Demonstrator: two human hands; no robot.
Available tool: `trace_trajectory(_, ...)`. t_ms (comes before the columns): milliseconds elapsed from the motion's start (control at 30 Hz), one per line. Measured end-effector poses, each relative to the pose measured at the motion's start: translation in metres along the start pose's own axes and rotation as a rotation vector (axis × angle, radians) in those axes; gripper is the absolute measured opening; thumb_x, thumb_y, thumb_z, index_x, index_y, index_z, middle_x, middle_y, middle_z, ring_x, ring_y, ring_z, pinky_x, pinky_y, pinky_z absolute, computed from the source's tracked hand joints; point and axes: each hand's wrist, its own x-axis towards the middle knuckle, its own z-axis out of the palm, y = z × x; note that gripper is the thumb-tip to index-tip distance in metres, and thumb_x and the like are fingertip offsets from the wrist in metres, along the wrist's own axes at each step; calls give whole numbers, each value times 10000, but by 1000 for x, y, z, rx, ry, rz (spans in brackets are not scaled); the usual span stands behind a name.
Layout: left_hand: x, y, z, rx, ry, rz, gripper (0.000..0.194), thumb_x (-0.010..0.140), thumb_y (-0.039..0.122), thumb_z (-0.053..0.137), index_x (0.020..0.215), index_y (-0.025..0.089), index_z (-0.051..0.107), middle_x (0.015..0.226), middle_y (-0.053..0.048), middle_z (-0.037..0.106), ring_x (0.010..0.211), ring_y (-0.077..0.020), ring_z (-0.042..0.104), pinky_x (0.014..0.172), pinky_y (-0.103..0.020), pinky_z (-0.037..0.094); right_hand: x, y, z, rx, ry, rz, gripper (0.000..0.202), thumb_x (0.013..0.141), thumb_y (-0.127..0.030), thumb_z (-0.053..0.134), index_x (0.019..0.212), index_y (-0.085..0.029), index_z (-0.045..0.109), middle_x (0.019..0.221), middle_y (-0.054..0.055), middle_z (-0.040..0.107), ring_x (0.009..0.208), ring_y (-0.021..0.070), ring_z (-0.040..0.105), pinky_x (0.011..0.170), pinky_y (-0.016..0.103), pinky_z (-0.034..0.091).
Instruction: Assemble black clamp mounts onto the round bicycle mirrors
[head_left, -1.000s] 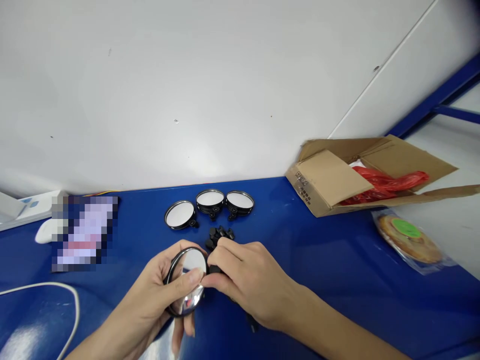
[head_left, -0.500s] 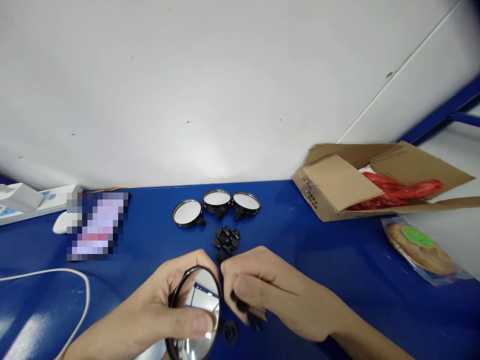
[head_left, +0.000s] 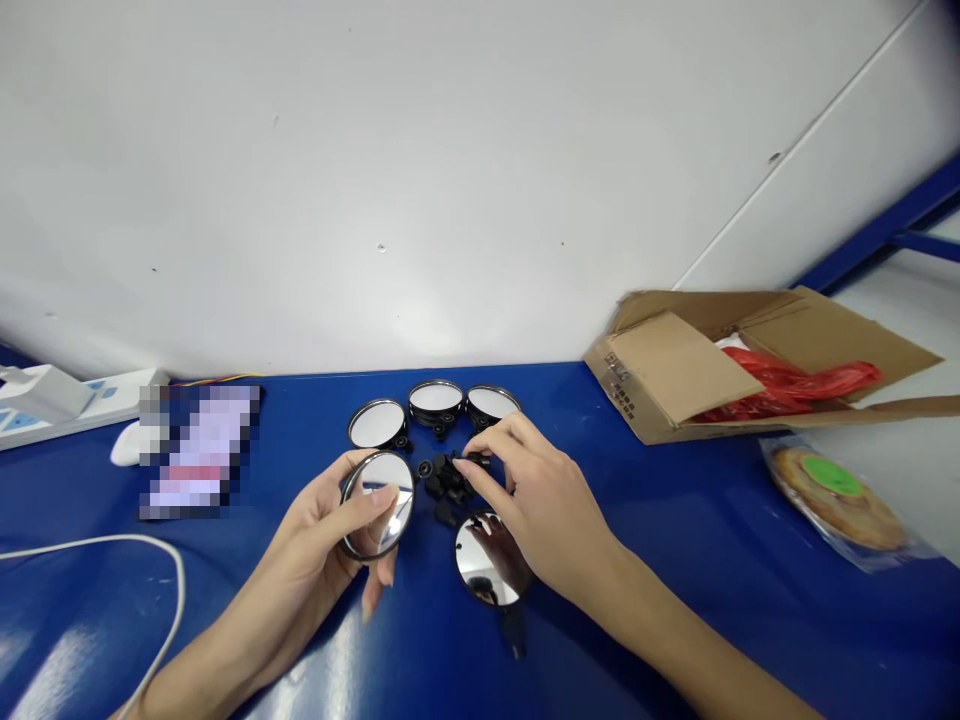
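Note:
My left hand [head_left: 330, 525] holds a small round mirror [head_left: 381, 505] with a black rim, thumb across the glass. A black stem end sticks out at its right side. At the pile of small black parts [head_left: 450, 478], my right hand [head_left: 532, 490] has thumb and forefinger closed around a black piece; the fingertips partly cover it. Below that hand another round mirror [head_left: 480, 560] lies face up on the blue table, a black piece [head_left: 514, 632] at its lower edge. Behind the pile stand a left mirror [head_left: 376, 425], a middle mirror [head_left: 435, 398] and a right mirror [head_left: 491, 402].
An open cardboard box [head_left: 675, 370] with a red plastic bag [head_left: 795, 385] stands back right. Near it lies a wrapped round item with a green label [head_left: 832, 476]. On the left are a blurred-out phone [head_left: 202, 440], a white mouse [head_left: 131, 443], a power strip [head_left: 120, 395] and a white cable [head_left: 176, 590].
Both hands have moved away from me; the left carries its mirror up and left. My right hand has gone to the black parts, and a mirror lying below it now shows.

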Motion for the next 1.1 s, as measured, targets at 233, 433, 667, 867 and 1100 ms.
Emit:
trace_trajectory(233,3,0,0,85,44,12,332,1072,504,825,1149,239,641,641,48,658,441,-118,606,364,-152,506,0,3,6,-30,-33,-22,57,1142,-264,731,1122,-260,784,1043,5,774,883,197,774,733,320,511)
trace_trajectory(433,2,-5,-1,67,39,1,317,1072,482,823,1168,230,657,655,25,687,485,-137,655,394,-159,533,1,3,8,14,-23,-16,113,1169,-268,681,1118,-252,780,1051,13,771,856,189,759,724,316,497)
trace_trajectory(667,3,-7,1,146,-16,37,477,1084,471,822,1419,198,622,647,4,733,543,-170,687,478,-214,603,-5,-8,1,177,33,-105,192,1160,-212,592,1279,-243,739,1096,15,738,690,133,625,723,327,519)
trace_trajectory(867,3,-6,0,226,-1,43,573,1083,519,815,1504,194,604,645,9,735,511,-174,676,457,-224,586,-8,-10,-1,298,-65,-314,299,1095,-137,561,1326,-236,723,1108,22,710,730,127,620,705,310,504)
trace_trajectory(1100,4,-9,-4,218,45,79,581,1041,501,871,1488,218,633,696,10,751,500,-179,691,442,-240,588,-7,-7,1,315,-95,-285,173,1168,-175,640,1292,-227,748,1093,16,712,777,126,645,743,294,514)
